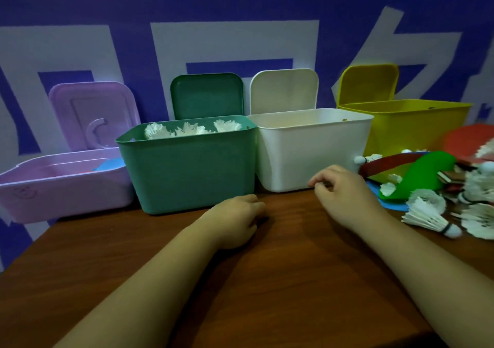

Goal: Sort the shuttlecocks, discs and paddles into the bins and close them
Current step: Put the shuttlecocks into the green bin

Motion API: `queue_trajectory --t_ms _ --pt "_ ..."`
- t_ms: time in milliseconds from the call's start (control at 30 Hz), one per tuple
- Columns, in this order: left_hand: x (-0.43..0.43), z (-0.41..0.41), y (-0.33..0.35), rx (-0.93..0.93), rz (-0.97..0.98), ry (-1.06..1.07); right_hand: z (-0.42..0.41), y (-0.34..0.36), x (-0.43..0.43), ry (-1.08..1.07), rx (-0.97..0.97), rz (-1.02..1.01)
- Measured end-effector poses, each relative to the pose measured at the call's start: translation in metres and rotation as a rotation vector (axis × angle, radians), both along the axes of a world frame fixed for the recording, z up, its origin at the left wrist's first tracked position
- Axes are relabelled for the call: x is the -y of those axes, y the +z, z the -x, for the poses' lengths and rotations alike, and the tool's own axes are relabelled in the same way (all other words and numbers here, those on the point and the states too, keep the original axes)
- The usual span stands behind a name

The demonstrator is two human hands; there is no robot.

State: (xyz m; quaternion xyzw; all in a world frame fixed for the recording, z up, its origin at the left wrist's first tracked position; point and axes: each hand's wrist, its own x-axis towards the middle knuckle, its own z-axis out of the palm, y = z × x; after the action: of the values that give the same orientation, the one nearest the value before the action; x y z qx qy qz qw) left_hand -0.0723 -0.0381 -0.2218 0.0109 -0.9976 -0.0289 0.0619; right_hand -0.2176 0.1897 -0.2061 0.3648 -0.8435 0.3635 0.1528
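The fingers of the right hand (318,180) are loosely curled and hold nothing; they hover just in front of the lower front wall of the white plastic bin (307,155). The left hand (235,219) rests knuckles-up on the brown wooden tabletop (267,281). Its fingers (256,206) are tucked loosely under, with nothing visible in them.

Four lidded bins line the tabletop's far edge, all with their lids up. The teal-green plastic bin (187,171) already holds white feather shuttlecocks (192,130).

More items lie heaped at the right edge, so the sorting looks well short of done. The likely step is a reach into that heap.

The nearest loose white feather shuttlecock (425,218) lies on its side near the right edge, apart from both hands. Its long axis runs roughly along the tabletop's width. The rounded white cork (453,231) points toward the right edge and slightly toward the near edge, and the feather skirt opens toward the left.

It would be best pinched at the cork or the stem just behind it. Squeezing the skirt could crush the feathers. The lift should be clean so the neighbouring shuttlecocks and the green paddle-shaped piece (417,176) behind it stay put. The shuttlecock could then go over the teal-green rim cork-down.
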Motion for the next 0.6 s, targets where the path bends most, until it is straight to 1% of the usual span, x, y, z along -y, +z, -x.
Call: queue_trajectory --t_ms 67,133,200,233,300,333,367,400,467,533,600 --pt "-0.013 0.009 0.003 -0.028 0.027 0.081 0.003 -0.008 -0.017 -0.055 0.001 0.045" --pt "-0.028 0.022 0.012 0.024 0.100 0.190 0.007 -0.012 -0.027 -0.121 0.063 0.137" --pt "-0.048 0.038 0.024 0.179 0.173 0.254 0.012 -0.012 -0.031 -0.173 0.102 0.264" --pt "-0.059 0.046 0.031 0.273 0.180 0.279 0.013 -0.011 -0.032 -0.187 0.105 0.311" --pt "-0.078 0.064 0.041 0.452 0.194 0.298 0.015 -0.010 -0.036 -0.193 0.119 0.357" --pt "-0.084 0.075 0.042 0.489 0.203 0.292 0.016 -0.010 -0.038 -0.198 0.130 0.365" --pt "-0.089 0.086 0.043 0.465 0.198 0.287 0.017 -0.010 -0.041 -0.208 0.141 0.370" --pt "-0.092 0.098 0.043 0.393 0.166 0.282 0.019 -0.010 -0.043 -0.220 0.154 0.377" --pt "-0.100 0.118 0.039 0.221 0.039 0.271 0.023 -0.011 -0.047 -0.245 0.168 0.399" --pt "-0.111 0.132 0.026 0.093 -0.097 0.261 0.026 -0.011 -0.049 -0.281 0.173 0.416" --pt "-0.119 0.139 0.006 -0.050 -0.191 0.226 0.028 -0.010 -0.050 -0.321 0.172 0.412"
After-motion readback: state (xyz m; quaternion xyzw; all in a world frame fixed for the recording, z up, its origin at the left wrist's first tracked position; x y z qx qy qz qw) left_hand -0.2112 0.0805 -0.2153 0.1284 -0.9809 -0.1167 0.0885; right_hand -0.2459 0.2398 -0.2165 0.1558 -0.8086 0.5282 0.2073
